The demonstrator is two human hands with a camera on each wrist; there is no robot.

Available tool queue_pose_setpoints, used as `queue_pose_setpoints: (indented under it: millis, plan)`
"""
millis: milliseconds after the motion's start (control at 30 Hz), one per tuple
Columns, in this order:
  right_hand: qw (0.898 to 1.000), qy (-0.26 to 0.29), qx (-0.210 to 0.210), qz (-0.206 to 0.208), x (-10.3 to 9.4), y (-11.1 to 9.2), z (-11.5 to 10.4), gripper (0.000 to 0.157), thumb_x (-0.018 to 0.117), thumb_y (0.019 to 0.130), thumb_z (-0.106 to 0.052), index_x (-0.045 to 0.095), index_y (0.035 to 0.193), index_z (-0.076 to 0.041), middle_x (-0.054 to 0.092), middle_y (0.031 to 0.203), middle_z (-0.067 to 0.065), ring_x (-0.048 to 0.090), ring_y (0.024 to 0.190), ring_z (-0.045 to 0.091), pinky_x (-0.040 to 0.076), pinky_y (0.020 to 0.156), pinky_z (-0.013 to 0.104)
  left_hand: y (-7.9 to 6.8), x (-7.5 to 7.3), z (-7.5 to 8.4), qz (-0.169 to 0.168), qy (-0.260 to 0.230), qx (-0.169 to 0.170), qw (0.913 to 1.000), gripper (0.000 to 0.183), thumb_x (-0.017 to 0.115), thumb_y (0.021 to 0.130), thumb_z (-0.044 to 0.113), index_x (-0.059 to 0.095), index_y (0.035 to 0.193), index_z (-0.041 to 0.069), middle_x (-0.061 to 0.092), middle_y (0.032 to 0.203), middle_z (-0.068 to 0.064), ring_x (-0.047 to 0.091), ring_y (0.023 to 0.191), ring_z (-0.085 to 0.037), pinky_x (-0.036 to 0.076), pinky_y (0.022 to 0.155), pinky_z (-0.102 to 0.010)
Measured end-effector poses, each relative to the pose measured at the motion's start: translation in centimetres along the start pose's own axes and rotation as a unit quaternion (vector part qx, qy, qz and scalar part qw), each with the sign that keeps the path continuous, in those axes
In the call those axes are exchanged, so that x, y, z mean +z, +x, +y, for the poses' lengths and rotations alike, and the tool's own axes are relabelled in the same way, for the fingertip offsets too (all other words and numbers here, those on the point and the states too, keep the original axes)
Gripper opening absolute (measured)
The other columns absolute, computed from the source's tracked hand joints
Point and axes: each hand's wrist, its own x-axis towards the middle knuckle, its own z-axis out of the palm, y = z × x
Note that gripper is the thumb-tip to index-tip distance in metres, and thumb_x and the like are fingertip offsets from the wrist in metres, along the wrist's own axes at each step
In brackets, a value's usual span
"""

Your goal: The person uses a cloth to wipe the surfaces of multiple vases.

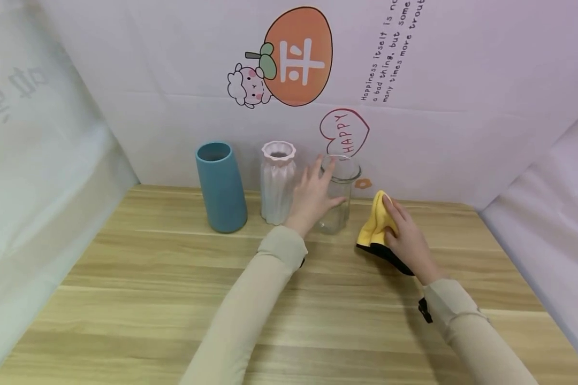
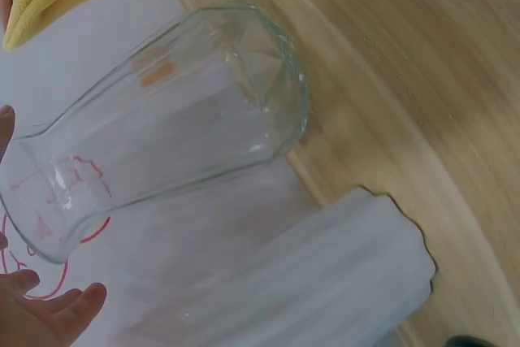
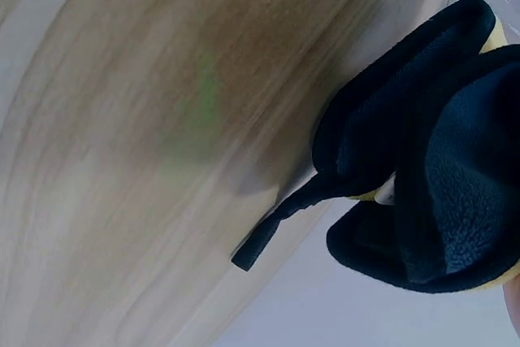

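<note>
A clear glass vase (image 1: 338, 216) with a flared rim stands upright near the back of the table. My left hand (image 1: 313, 193) is beside its neck, fingers spread and holding nothing. In the left wrist view, fingertips (image 2: 91, 298) show on either side of the glass vase's rim. My right hand (image 1: 409, 240) grips a folded cloth (image 1: 374, 222), yellow with a black border, just right of the glass vase. The right wrist view shows the cloth's dark blue underside (image 3: 475, 193) and a black loop hanging from it.
Left of the glass vase stands a white fluted vase (image 1: 271, 187), with a tall blue vase (image 1: 223, 192) further left. All are on a wood-grain table (image 1: 139, 299). Behind rises a white printed sheet (image 1: 183, 64), and pale sheets enclose both sides.
</note>
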Motion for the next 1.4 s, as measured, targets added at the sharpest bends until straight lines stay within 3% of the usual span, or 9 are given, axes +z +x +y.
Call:
queue_pose_setpoints:
  millis: [233, 467, 633, 767, 900, 1200, 1400]
  plan:
    - [1.000, 0.004, 0.002, 0.006, 0.0, 0.3, 0.0, 0.080, 0.055, 0.080, 0.014, 0.028, 0.151, -0.011, 0.037, 0.144, 0.031, 0.043, 0.124, 0.053, 0.047, 0.089, 0.062, 0.5, 0.9, 0.7, -0.034, -0.035, -0.030, 0.9984, 0.095, 0.070, 0.082, 0.046, 0.010, 0.154, 0.030, 0.000, 0.163, -0.011, 0.024, 0.144, -0.043, 0.048, 0.096, -0.054]
    - [1.000, 0.011, 0.006, 0.005, 0.0, 0.3, -0.1, 0.079, 0.054, 0.080, 0.014, 0.028, 0.151, -0.009, 0.037, 0.144, 0.031, 0.043, 0.124, 0.051, 0.046, 0.091, 0.062, 0.7, 2.1, 1.0, -0.013, -0.065, -0.045, 0.9968, 0.095, 0.073, 0.081, 0.037, 0.013, 0.154, 0.028, -0.001, 0.162, -0.014, 0.032, 0.140, -0.042, 0.048, 0.098, -0.051]
    - [1.000, 0.011, 0.005, 0.010, -0.1, 0.3, -0.1, 0.079, 0.054, 0.080, 0.014, 0.028, 0.151, -0.010, 0.037, 0.143, 0.031, 0.043, 0.124, 0.051, 0.046, 0.091, 0.062, 0.8, 2.8, 0.9, 0.008, -0.092, -0.038, 0.9950, 0.094, 0.075, 0.080, 0.030, 0.016, 0.154, 0.024, 0.000, 0.161, -0.017, 0.036, 0.139, -0.040, 0.049, 0.099, -0.045]
    - [1.000, 0.011, 0.005, 0.011, -0.2, 0.4, -0.2, 0.079, 0.055, 0.079, 0.014, 0.029, 0.150, -0.009, 0.037, 0.143, 0.031, 0.043, 0.124, 0.052, 0.046, 0.091, 0.062, 0.9, 3.0, 0.4, 0.016, -0.081, -0.021, 0.9964, 0.092, 0.075, 0.081, 0.021, 0.017, 0.153, 0.023, 0.002, 0.161, -0.017, 0.036, 0.139, -0.036, 0.047, 0.102, -0.042]
    - [1.000, 0.010, 0.006, 0.010, -0.2, 0.4, -0.1, 0.079, 0.055, 0.079, 0.014, 0.029, 0.150, -0.009, 0.037, 0.144, 0.031, 0.043, 0.124, 0.052, 0.045, 0.091, 0.062, 1.1, 2.7, -0.1, 0.014, -0.081, -0.001, 0.9966, 0.087, 0.074, 0.082, 0.023, 0.022, 0.151, 0.023, 0.007, 0.159, -0.018, 0.040, 0.137, -0.035, 0.047, 0.103, -0.040]
    - [1.000, 0.012, 0.011, 0.010, -0.4, 0.2, -0.1, 0.078, 0.055, 0.080, 0.013, 0.029, 0.150, -0.009, 0.037, 0.144, 0.030, 0.045, 0.123, 0.051, 0.046, 0.090, 0.062, 1.9, 1.9, 0.0, -0.007, -0.086, 0.016, 0.9961, 0.079, 0.070, 0.086, 0.030, 0.025, 0.152, 0.025, 0.008, 0.160, -0.015, 0.059, 0.117, -0.032, 0.056, 0.086, -0.035]
    - [1.000, 0.015, 0.011, 0.013, -0.5, 0.1, -0.1, 0.078, 0.055, 0.080, 0.012, 0.029, 0.150, -0.009, 0.037, 0.145, 0.030, 0.043, 0.125, 0.051, 0.045, 0.093, 0.062, 2.2, 1.7, 0.2, -0.032, -0.106, 0.006, 0.9939, 0.081, 0.069, 0.087, 0.027, 0.022, 0.153, 0.029, -0.001, 0.163, -0.008, 0.065, 0.081, -0.023, 0.054, 0.067, -0.026]
